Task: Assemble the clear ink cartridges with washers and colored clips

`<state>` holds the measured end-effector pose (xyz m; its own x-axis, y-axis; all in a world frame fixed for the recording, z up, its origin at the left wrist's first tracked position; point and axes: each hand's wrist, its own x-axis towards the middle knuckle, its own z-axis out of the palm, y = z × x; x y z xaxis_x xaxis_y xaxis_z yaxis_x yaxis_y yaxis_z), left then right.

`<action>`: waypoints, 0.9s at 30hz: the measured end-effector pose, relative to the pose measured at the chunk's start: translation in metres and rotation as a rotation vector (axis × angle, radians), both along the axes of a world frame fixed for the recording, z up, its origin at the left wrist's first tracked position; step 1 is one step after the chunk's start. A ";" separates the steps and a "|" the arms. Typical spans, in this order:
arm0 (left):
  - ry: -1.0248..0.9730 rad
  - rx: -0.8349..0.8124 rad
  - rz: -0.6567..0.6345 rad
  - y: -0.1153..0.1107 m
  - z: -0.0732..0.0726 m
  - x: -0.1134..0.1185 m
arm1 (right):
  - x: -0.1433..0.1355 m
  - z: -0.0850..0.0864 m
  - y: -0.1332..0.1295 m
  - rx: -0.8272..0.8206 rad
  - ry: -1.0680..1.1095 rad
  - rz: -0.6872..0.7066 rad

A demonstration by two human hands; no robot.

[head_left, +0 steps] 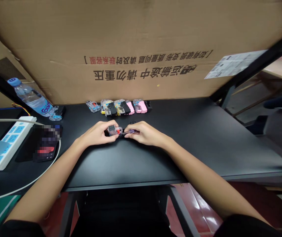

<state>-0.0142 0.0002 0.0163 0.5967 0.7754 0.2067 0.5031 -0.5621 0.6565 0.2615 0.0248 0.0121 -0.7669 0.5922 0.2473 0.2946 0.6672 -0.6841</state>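
Near the middle of the black table (pixel 131 164), my left hand (pixel 100 133) is closed on a small clear device (pixel 112 130) with a dark square part and a red piece. My right hand (pixel 145 133) pinches a slim tool with a purple handle (pixel 132 131), and its thin end touches or nearly touches the device. Just behind my hands lie small black parts (pixel 132 122). Farther back stands a row of clear-cased devices: a blue and red one (pixel 93 106), two with black parts (pixel 109 108) (pixel 122 107), and a pink one (pixel 140 106).
A large cardboard sheet (pixel 141 36) rises along the table's back edge. At the left are a water bottle (pixel 33 98), another clear and black device (pixel 56 114), a white power strip (pixel 12 141), a phone (pixel 47 144) and a looping white cable (pixel 39 176).
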 end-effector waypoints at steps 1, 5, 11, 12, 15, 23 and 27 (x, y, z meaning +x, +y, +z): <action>-0.007 0.000 -0.016 0.000 0.001 0.001 | 0.001 0.002 0.000 -0.013 -0.003 0.007; -0.052 -0.005 -0.055 0.000 0.002 0.002 | 0.004 0.005 -0.001 -0.039 0.003 -0.026; -0.017 0.034 -0.077 0.000 0.002 0.000 | 0.003 -0.003 0.004 0.163 0.119 -0.133; -0.018 0.027 -0.082 0.000 0.003 0.000 | 0.003 -0.004 0.004 0.165 0.115 -0.107; -0.015 0.016 -0.094 0.001 0.003 -0.001 | 0.002 -0.004 0.004 0.113 0.071 -0.017; -0.039 0.103 -0.097 -0.001 0.003 0.002 | 0.000 -0.002 -0.002 0.219 0.085 -0.050; -0.025 0.140 -0.100 -0.004 0.005 0.005 | 0.001 0.000 -0.005 0.257 0.067 -0.066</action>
